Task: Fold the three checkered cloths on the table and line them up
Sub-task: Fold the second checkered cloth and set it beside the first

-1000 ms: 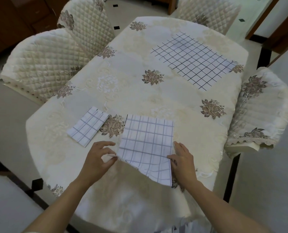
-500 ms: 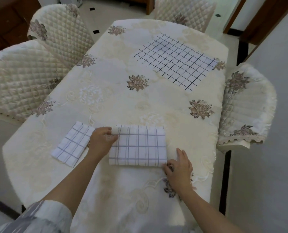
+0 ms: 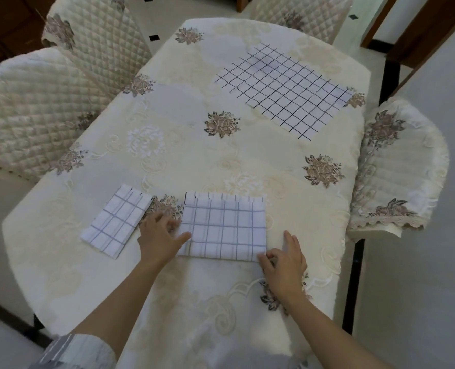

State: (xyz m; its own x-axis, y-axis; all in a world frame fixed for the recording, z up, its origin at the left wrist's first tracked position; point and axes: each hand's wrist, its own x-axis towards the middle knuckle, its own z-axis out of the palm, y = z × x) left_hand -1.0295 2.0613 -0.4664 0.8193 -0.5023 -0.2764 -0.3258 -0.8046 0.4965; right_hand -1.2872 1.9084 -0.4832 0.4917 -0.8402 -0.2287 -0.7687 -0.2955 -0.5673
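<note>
I see the half-folded white checkered cloth (image 3: 223, 227) lying flat near the table's (image 3: 247, 161) front edge, long axis running left to right. My left hand (image 3: 159, 235) rests flat, fingers spread, on its left end; my right hand (image 3: 282, 259) pinches its near right corner.

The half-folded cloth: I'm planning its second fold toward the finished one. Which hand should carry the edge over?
Probably the right hand: it pinches the half-folded cloth at its near right corner, farthest from the small folded cloth. The left hand lies flat on the left edge as an anchor.
</note>
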